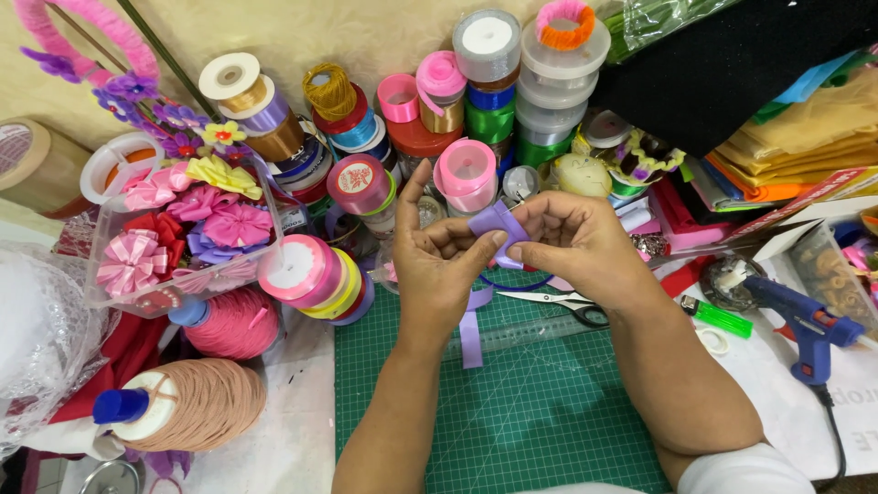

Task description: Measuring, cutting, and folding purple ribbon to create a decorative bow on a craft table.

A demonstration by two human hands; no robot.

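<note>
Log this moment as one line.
left hand: holds purple ribbon | right hand: pinches ribbon | below: green mat | beside: scissors

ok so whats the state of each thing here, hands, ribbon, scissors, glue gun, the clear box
left hand: raised, fingers pinching the lilac ribbon
right hand: raised, fingertips gripping the same ribbon
lilac ribbon: folded into a loop, tail hanging to the mat
scissors: lying on the green cutting mat, blades shut
glue gun: lying down, untouched
clear box: open, full of ribbon flowers
</note>
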